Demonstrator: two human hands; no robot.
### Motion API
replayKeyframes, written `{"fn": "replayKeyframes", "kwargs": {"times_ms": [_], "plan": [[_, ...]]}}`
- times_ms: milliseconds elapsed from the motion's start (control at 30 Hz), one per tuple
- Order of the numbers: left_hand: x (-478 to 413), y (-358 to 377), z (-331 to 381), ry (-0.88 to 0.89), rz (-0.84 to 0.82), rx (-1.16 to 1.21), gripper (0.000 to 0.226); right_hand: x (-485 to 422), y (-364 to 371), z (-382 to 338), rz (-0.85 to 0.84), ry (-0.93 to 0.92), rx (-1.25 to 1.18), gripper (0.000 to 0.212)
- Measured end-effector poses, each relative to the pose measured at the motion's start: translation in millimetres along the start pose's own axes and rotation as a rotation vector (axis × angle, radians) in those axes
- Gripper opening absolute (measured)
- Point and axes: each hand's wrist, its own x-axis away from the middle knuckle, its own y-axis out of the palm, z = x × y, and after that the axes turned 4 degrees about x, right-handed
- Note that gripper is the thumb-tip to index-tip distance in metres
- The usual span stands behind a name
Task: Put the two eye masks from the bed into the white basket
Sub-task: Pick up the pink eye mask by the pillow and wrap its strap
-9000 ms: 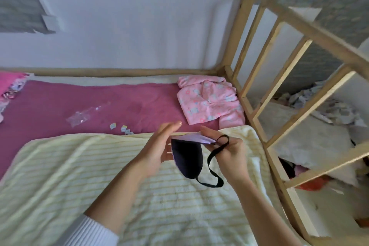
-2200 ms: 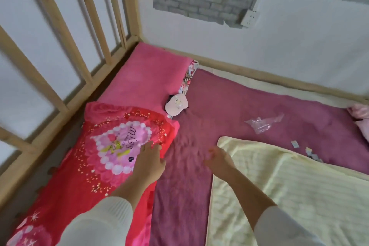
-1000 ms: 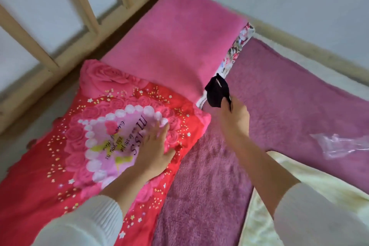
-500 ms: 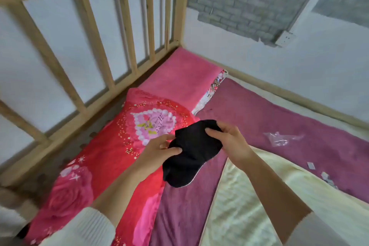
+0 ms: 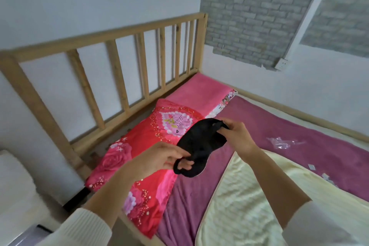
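Observation:
A black eye mask [image 5: 201, 142] hangs in the air above the bed, stretched between both my hands. My left hand [image 5: 159, 158] pinches its lower end, where the black strap loops around my fingers. My right hand [image 5: 237, 136] grips its upper end. The mask hovers over the seam between the red floral pillow [image 5: 143, 146] and the purple sheet [image 5: 279, 130]. No white basket and no second eye mask show in this view.
A wooden slatted headboard [image 5: 111, 70] stands at the left of the bed. A pink pillow [image 5: 199, 92] lies in the far corner. A pale yellow striped blanket [image 5: 249, 201] covers the near right. A clear plastic wrapper [image 5: 283, 142] and small paper scraps [image 5: 319, 171] lie on the sheet. A white object [image 5: 14, 191] sits at lower left.
My right hand picked the black mask up from beside the pink pillow, and my left hand came off the red pillow to take its other end. The view has swung left and up.

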Motion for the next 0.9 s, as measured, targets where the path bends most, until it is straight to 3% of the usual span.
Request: {"fn": "replayKeyframes", "kwargs": {"times_ms": [67,200,300,367,400,433,567,700,833,900], "plan": [[14,6,10,-0.011,0.008,-0.249,0.025,15,-6,-17,-0.063,-0.059,-0.078,0.021],[28,14,25,0.334,0.433,-0.413,0.017,37,-13,-45,-0.179,-0.145,-0.188,0.028],[36,23,38,0.365,0.409,-0.55,0.03,50,-11,-62,-0.212,-0.194,-0.208,0.03],[39,26,44,0.348,0.345,-0.601,0.015,58,-6,-70,-0.225,-0.227,-0.206,0.027],[41,25,46,0.331,0.332,-0.606,0.03,61,-4,-74,-0.223,-0.235,-0.21,0.024],[44,25,47,0.291,0.295,-0.581,0.038,64,-1,-77,-0.207,-0.235,-0.214,0.02],[61,18,47,0.122,0.138,-0.471,0.03,77,17,-88,-0.075,-0.212,-0.236,0.022],[69,9,39,0.14,0.238,-0.404,0.016,88,35,-101,0.033,-0.152,-0.328,0.017],[75,-2,39,0.152,0.404,0.009,0.03,103,50,-109,-0.073,-0.164,-0.205,0.037],[80,-7,42,0.127,0.416,0.196,0.037,109,57,-109,-0.141,-0.162,-0.17,0.034]]}}
